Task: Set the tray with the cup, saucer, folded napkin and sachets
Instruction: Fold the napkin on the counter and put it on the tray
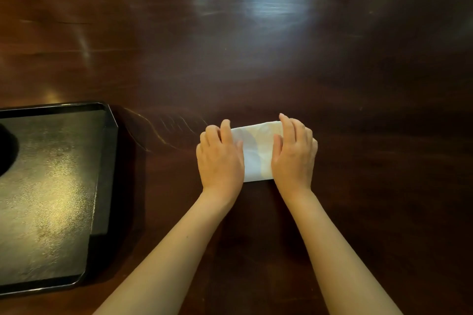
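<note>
A white folded napkin (257, 151) lies flat on the dark wooden table in front of me. My left hand (220, 158) rests palm down on its left end. My right hand (294, 152) presses palm down on its right end, fingers pointing away from me. Only the middle strip of the napkin shows between the two hands. A black rectangular tray (101, 161) sits at the left, apart from the napkin, with a dark round shape (6, 151) at the frame's left edge on it. No cup, saucer or sachets are in view.
The dark polished table (256, 59) stretches away beyond the napkin, with window glare at the far middle. The tray's right rim is roughly a hand's width left of my left hand.
</note>
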